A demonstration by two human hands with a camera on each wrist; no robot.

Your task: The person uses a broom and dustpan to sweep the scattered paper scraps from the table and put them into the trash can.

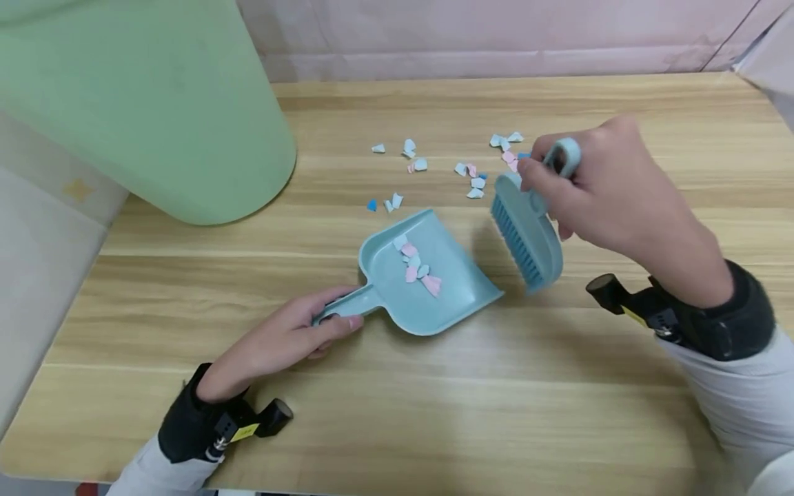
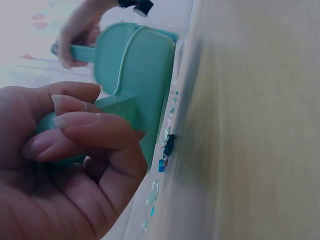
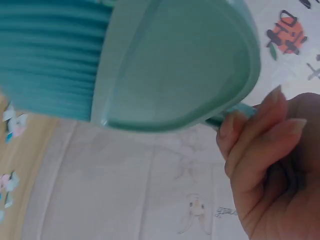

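— The left hand (image 1: 291, 337) has its fingers curled around the handle of the dustpan (image 1: 428, 275), which lies flat on the worktop (image 1: 397, 399) with a few paper scraps (image 1: 418, 269) inside.

— And the right hand (image 1: 602, 189) grips the hand brush (image 1: 527, 238), lifted just beside the pan's open edge.

— More loose scraps (image 1: 474, 182) lie behind the brush. I think a fast stroke can throw them over the pan, because they are so light.

— Or under its lip, if the pan tilts.
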